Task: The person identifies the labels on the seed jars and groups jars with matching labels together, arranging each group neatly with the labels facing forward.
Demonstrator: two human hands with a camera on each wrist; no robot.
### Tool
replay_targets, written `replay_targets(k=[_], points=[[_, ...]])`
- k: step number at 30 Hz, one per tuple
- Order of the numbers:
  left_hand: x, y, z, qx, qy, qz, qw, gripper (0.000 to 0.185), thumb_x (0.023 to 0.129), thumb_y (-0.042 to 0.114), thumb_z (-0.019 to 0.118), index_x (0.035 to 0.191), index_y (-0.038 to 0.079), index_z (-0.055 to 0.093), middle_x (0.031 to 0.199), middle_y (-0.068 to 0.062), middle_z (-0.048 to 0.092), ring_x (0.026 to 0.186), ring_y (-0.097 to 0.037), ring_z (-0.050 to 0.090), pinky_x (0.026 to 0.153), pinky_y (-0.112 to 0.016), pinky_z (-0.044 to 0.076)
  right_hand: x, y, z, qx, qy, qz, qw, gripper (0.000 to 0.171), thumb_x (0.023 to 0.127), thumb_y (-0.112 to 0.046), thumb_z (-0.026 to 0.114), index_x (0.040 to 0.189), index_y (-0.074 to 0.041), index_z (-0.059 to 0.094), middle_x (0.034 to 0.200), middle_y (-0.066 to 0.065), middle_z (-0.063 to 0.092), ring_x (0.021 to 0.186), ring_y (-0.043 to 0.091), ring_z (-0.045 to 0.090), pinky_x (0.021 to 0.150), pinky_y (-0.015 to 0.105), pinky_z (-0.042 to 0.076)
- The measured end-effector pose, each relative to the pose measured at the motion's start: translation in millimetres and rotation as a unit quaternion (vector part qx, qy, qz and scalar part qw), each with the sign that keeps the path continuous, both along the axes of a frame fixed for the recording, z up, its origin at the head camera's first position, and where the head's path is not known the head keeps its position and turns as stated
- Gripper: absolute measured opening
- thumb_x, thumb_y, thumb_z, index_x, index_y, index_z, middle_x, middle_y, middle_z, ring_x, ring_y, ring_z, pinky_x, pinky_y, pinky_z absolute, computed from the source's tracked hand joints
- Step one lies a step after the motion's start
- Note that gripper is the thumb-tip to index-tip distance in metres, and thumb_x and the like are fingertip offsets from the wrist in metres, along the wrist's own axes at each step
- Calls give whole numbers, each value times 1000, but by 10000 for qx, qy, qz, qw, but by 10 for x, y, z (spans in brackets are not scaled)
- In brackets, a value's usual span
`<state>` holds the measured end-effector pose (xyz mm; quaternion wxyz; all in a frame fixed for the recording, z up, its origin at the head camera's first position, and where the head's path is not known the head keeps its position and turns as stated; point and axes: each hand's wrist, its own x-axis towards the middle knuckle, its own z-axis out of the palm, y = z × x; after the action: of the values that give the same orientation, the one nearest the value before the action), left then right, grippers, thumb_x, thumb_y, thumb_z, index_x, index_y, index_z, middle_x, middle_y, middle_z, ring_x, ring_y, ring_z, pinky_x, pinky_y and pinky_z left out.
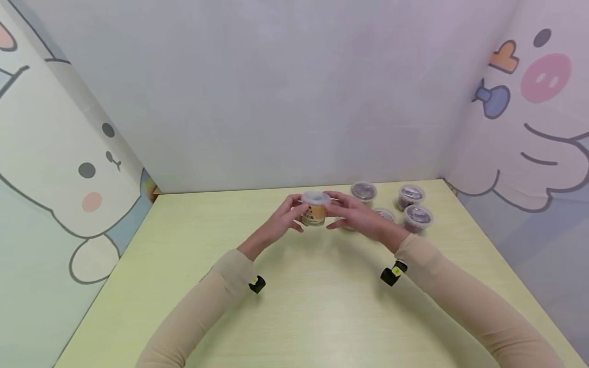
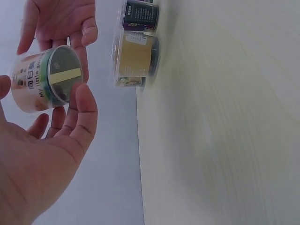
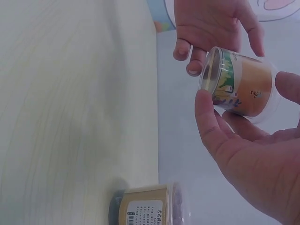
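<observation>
Across the lower half of the head view spreads the pale yellow-green table (image 1: 322,317), walled at 9, 12 and 3 o'clock by cartoon-printed panels (image 1: 69,168). Both beige sleeves (image 1: 465,296) reach in from 7 and 5 o'clock, each with a small black device at the wrist.

At about 2 o'clock from the hands stand 4 lidded snack cups (image 1: 417,217) in a loose cluster, dark contents showing through clear lids; 1 of them is partly hidden behind the right hand.

Near the table's far middle, lifted clear of the surface, the left hand (image 1: 281,220) and right hand (image 1: 356,217) meet around 1 small clear-lidded cup with an orange label (image 1: 315,208). The left hand pinches it, thumb (image 2: 82,112) on one side of the base end and fingertips on the other. The right hand grips it too, thumb (image 3: 206,117) on the rim, with the remaining fingers lightly curved around the body.

My judgement: both grips look light, fingertips on smooth plastic. If either hand lets go unevenly or twists against the other, the cup could slip, drop onto the table and roll toward the cluster; a loosened lid could then spill the contents.
</observation>
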<state>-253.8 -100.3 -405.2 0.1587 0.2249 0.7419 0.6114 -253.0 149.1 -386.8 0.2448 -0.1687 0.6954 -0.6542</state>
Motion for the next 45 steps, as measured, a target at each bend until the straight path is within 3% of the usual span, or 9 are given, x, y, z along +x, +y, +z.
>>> replay_targets(k=[6, 15, 22, 25, 34, 45], points=[[40, -2, 20, -154, 171, -112, 9997, 54, 109, 35, 44, 154, 9, 28, 133, -15, 44, 106, -32, 59, 82, -41, 57, -15, -27, -11, 76, 79, -110, 9999, 71, 101, -36, 64, 156, -9, 29, 147, 19, 45, 130, 34, 52, 99, 51, 51], [50, -81, -46, -159, 267, 6, 9995, 55, 108, 36, 47, 153, 11, 28, 136, -15, 41, 108, -30, 59, 83, -42, 58, -35, -91, -25, 235, 353, -41, 9991, 68, 99, -37, 67, 155, -11, 37, 142, 16, 45, 128, 33, 53, 92, 44, 56], [47, -157, -63, -91, 260, 76, 9996, 54, 108, 35, 47, 152, 10, 28, 134, -16, 40, 106, -32, 60, 84, -45, 58, -32, -142, -35, 291, 366, -112, 9988, 73, 97, -39, 68, 155, -8, 37, 147, 13, 48, 130, 31, 55, 100, 51, 50], [39, -177, -46, -42, 248, 90, 9996, 53, 109, 35, 45, 151, 9, 27, 132, -16, 40, 104, -34, 60, 84, -47, 57, -37, -154, -26, 232, 342, -135, 9991, 74, 97, -40, 68, 155, -6, 36, 148, 13, 49, 130, 30, 55, 103, 57, 45], [12, -203, -38, 142, -92, 18, 9999, 51, 109, 35, 42, 147, 5, 24, 131, -18, 41, 103, -30, 58, 83, -39, 57, -18, -174, 8, 105, 102, -164, 9998, 73, 98, -40, 66, 155, -5, 36, 148, 15, 48, 131, 32, 55, 107, 56, 41], [19, -208, -35, 63, -148, 2, 9999, 54, 108, 39, 41, 148, 7, 23, 134, -18, 42, 104, -30, 58, 83, -38, 57, 18, -185, 38, 116, -15, -210, 9997, 72, 100, -39, 64, 156, -5, 35, 148, 16, 48, 129, 33, 56, 104, 51, 46]])
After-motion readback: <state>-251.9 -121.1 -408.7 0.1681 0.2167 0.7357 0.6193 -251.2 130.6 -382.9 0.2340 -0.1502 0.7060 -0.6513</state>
